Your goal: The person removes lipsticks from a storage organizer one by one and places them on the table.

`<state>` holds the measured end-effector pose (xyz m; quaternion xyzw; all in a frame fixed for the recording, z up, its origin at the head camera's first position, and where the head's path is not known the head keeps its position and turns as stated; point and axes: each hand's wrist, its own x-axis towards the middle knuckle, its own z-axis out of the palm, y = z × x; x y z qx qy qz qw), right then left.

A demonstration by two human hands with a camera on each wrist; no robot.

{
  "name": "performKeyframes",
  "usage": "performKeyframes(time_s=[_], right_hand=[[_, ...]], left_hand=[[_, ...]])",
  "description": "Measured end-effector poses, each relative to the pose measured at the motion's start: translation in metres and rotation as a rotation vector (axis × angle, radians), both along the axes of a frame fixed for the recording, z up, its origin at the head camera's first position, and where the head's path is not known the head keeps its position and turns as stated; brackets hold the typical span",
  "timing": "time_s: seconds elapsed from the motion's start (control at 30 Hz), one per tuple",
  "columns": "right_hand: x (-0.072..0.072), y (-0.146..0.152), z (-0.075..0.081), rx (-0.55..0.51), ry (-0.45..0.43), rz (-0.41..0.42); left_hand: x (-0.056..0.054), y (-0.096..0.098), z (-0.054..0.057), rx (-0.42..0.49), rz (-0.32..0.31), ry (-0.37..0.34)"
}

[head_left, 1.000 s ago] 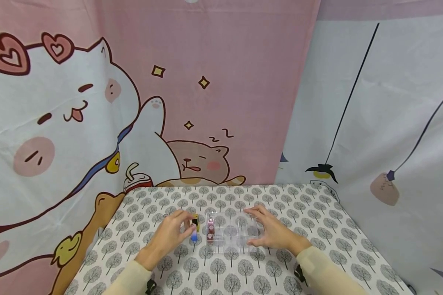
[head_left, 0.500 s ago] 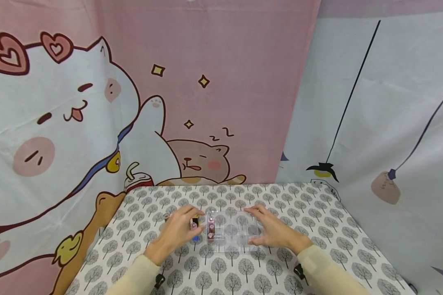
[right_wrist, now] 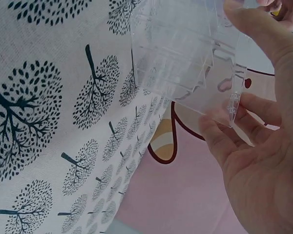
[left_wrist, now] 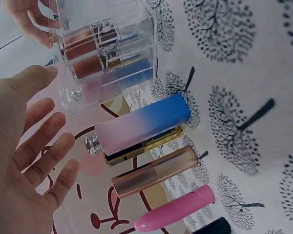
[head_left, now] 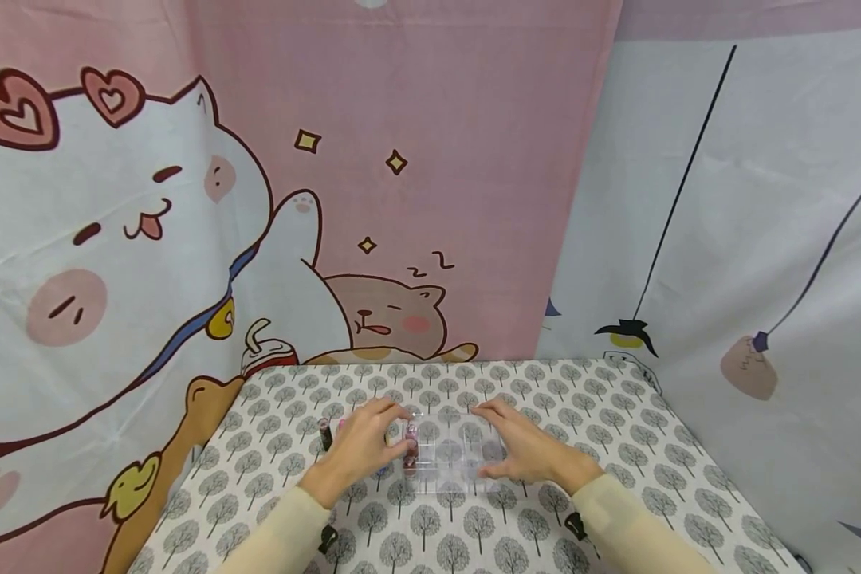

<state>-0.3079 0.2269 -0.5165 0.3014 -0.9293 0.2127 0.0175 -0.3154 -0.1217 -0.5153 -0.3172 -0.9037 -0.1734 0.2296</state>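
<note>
A clear plastic organizer [head_left: 450, 478] with compartments stands on the table between both hands. Its left end holds several tubes, among them reddish-brown lip glosses [left_wrist: 88, 67] and a pink-and-blue lipstick [left_wrist: 100, 88]. My right hand [head_left: 524, 446] grips the organizer's right end, thumb on the near side and fingers along the far side. At the left end, my left hand [head_left: 362, 445] holds nothing, its fingers loosely bent and its thumb tip close to the organizer's edge. Beside the organizer, partly hidden by this hand in the head view, stands another pink-and-blue lipstick [left_wrist: 141, 124].
Past that lipstick, in a row, stand a black-and-gold tube [left_wrist: 124, 155], a rose-gold lipstick [left_wrist: 154, 171], a bright pink tube [left_wrist: 176, 209] and a dark tube [head_left: 325, 434]. A tree-print cloth [head_left: 581, 399] covers the table. A cartoon curtain [head_left: 473, 199] hangs behind it.
My left hand has moved right, away from the standing lipsticks to the organizer's left end, uncovering the dark tube. The right hand has stayed at the right end.
</note>
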Motion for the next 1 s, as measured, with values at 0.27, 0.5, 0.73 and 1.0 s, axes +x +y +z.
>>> performKeyframes(time_s=[0.27,0.5,0.73,1.0], right_hand=[[0.001,-0.001,0.001,0.011,-0.003,-0.01],[0.0,-0.001,0.001,0.006,-0.015,-0.013],[0.002,-0.001,0.001,0.001,-0.012,-0.006],[0.0,-0.002,0.001,0.002,-0.008,-0.008]], left_hand=[[-0.008,0.007,0.0,-0.047,-0.035,0.049],[-0.011,0.011,0.003,-0.072,-0.038,0.096],[-0.011,0.013,0.002,-0.086,-0.034,0.119],[-0.026,0.009,-0.017,-0.048,-0.115,0.209]])
